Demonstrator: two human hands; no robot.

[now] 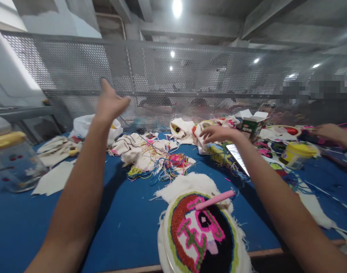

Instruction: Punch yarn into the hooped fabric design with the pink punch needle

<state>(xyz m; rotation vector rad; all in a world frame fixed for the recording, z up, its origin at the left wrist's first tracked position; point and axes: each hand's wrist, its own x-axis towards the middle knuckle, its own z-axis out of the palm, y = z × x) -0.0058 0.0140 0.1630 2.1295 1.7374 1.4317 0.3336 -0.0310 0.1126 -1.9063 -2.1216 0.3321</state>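
Note:
My left hand (109,102) is raised in front of the mesh panel, its thumb and one finger stretched out. The other fingers look curled and are mostly hidden. A thin blue yarn strand (139,133) runs from near this hand down to the tangled yarn (177,161). My right hand (219,133) reaches over the cream cloth pile with spread fingers and holds nothing visible. Close to me lies a round embroidery hoop (215,242) with tufted red, black, pink and green work. A pink punch needle (214,200) rests on it.
A phone (237,158) and an open green box (251,127) are beside my right arm. A yellow-lidded tub (297,154) stands farther right, near another person's hand (332,133). At left is a clear jar (15,163). The perforated metal panel (150,76) closes the table's back.

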